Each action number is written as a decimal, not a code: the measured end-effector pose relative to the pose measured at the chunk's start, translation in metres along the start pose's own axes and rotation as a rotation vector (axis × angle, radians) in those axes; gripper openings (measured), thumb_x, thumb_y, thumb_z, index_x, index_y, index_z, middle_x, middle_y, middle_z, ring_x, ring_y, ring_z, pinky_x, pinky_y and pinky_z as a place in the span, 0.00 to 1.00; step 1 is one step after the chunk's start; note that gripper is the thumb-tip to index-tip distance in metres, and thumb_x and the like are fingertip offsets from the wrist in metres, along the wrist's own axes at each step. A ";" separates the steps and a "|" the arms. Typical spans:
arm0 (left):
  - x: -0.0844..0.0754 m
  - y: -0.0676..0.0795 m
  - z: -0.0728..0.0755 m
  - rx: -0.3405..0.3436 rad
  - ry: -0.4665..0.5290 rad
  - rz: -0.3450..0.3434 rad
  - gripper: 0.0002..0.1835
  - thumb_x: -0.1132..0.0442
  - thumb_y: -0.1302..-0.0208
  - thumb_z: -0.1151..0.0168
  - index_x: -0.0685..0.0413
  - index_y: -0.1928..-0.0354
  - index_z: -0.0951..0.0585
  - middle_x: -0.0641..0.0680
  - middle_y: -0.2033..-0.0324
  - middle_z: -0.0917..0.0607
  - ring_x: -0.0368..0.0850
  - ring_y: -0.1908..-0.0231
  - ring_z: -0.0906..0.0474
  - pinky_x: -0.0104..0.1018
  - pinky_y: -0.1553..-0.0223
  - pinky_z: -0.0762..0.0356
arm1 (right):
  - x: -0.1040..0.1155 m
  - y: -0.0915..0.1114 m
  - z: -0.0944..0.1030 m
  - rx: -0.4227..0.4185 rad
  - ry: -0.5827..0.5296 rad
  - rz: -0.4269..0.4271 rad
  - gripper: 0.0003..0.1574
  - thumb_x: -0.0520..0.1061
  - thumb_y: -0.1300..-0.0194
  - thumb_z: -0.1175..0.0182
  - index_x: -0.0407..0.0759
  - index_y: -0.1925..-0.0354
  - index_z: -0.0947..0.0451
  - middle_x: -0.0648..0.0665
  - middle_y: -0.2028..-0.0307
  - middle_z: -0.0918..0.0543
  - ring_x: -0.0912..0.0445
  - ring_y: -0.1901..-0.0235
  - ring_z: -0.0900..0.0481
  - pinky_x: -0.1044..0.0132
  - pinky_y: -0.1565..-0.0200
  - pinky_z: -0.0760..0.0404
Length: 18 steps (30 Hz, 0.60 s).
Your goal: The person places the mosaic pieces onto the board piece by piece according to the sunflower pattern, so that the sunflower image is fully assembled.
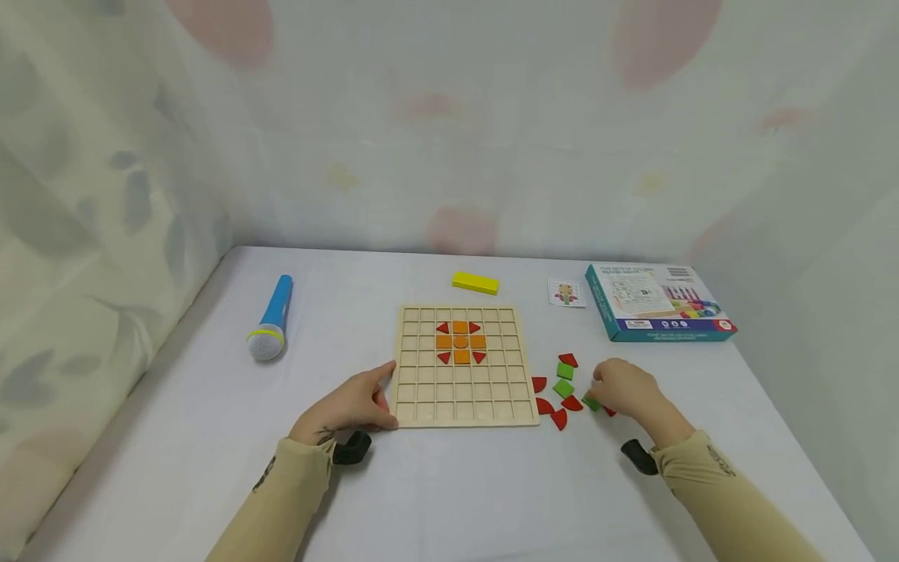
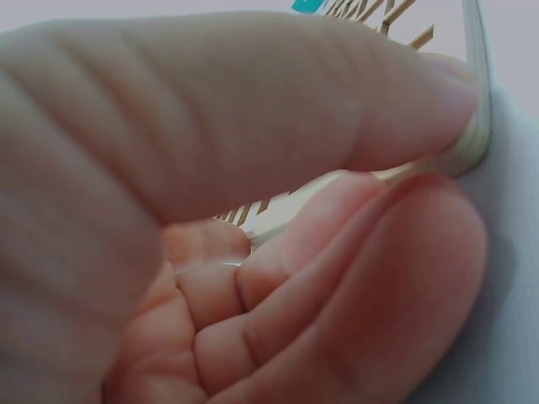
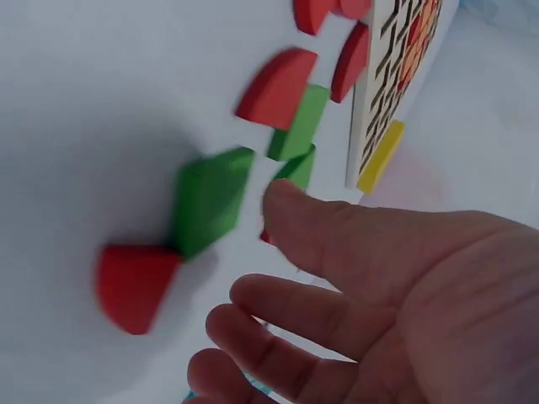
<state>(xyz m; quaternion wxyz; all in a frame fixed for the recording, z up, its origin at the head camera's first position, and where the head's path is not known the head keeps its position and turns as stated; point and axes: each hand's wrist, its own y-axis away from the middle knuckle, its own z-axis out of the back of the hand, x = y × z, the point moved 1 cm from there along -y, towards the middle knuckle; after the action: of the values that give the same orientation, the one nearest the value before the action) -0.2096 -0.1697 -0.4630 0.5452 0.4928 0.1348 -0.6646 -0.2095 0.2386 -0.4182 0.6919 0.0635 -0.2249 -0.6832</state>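
Note:
A wooden grid board [image 1: 428,390] lies in the middle of the table. Its centre cells hold an orange circle [image 1: 460,342], several orange squares [image 1: 460,357] and several red triangles [image 1: 479,357]. At the board's left side, my left hand [image 1: 354,402] touches the edge with its index finger and the front corner with its thumb [image 2: 404,109]. My right hand [image 1: 628,386] hovers close over a green square [image 3: 215,202] and a red quarter-circle piece [image 3: 139,286]. Thumb and fingers stand apart there with nothing between them. Two more green squares [image 1: 563,388] and several red pieces [image 1: 559,419] lie loose between board and hand.
Behind the board lies a yellow block [image 1: 475,282], and a small picture card [image 1: 566,293] lies to its right. The flat game box [image 1: 660,304] is at the back right. On the left is a blue toy microphone [image 1: 274,316]. Patterned cloth [image 1: 449,140] hangs behind the table.

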 end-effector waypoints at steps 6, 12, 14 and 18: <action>-0.001 0.000 0.000 0.003 -0.002 -0.002 0.57 0.69 0.61 0.26 0.56 0.28 0.50 0.55 0.80 0.23 0.42 0.82 0.27 0.34 0.78 0.26 | -0.006 0.009 -0.014 -0.052 -0.026 0.038 0.14 0.41 0.46 0.36 0.33 0.63 0.19 0.41 0.65 0.22 0.51 0.65 0.25 0.52 0.61 0.22; 0.000 0.000 0.000 0.001 0.007 0.001 0.57 0.70 0.62 0.26 0.56 0.29 0.49 0.55 0.80 0.23 0.43 0.82 0.28 0.34 0.78 0.26 | 0.004 0.009 -0.007 -0.090 -0.180 0.047 0.10 0.40 0.47 0.36 0.38 0.67 0.26 0.44 0.74 0.26 0.53 0.74 0.30 0.63 0.74 0.29; 0.001 0.000 0.000 -0.001 0.010 0.001 0.57 0.70 0.62 0.26 0.56 0.29 0.48 0.55 0.80 0.23 0.43 0.82 0.27 0.35 0.78 0.26 | 0.014 0.007 0.000 -0.118 -0.300 0.050 0.12 0.40 0.45 0.37 0.38 0.62 0.25 0.44 0.74 0.26 0.53 0.74 0.30 0.65 0.75 0.30; 0.002 0.000 0.000 -0.003 0.022 -0.006 0.57 0.70 0.62 0.26 0.56 0.29 0.49 0.55 0.80 0.23 0.43 0.81 0.27 0.35 0.77 0.26 | 0.051 -0.003 0.006 -0.184 -0.529 0.074 0.18 0.43 0.42 0.38 0.38 0.53 0.24 0.39 0.72 0.21 0.51 0.75 0.26 0.66 0.75 0.28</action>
<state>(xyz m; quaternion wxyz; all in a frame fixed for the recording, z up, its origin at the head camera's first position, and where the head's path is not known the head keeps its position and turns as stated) -0.2096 -0.1708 -0.4649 0.5426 0.4987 0.1433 -0.6606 -0.2160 0.1899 -0.4024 0.6365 -0.1885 -0.3369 -0.6677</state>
